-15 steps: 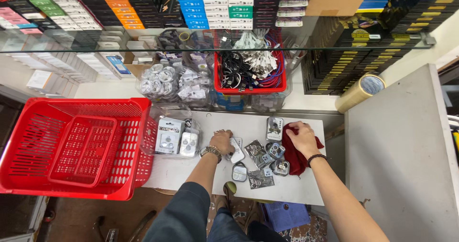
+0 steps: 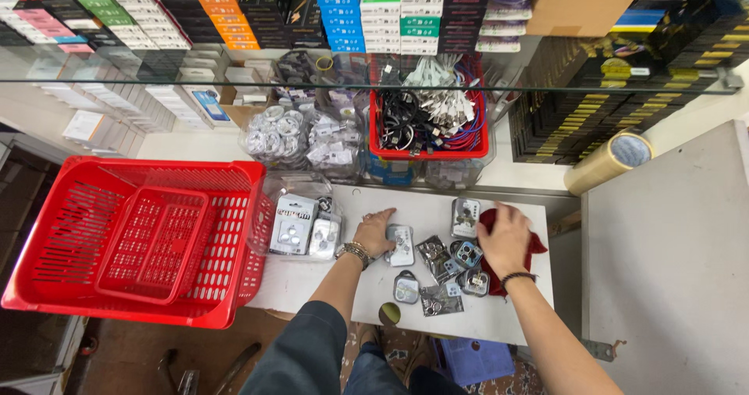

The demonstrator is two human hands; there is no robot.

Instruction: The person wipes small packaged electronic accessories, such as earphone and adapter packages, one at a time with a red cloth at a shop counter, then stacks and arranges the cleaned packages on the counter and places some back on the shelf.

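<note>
White table (image 2: 499,326), small clear packets (image 2: 437,264) scattered on it, red cloth (image 2: 535,244), red basket (image 2: 133,239) overhanging its left end

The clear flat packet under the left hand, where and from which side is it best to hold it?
The clear flat packet lies flat on the white table, its upper end under the left hand. Probably pinch its free lower edge from the near side, thumb on top, fingers slid underneath; other packets crowd its right.

You are stretching both arms forward, your left hand (image 2: 377,231) and right hand (image 2: 505,239) lying palm-down, fingers seemingly loose.
</note>
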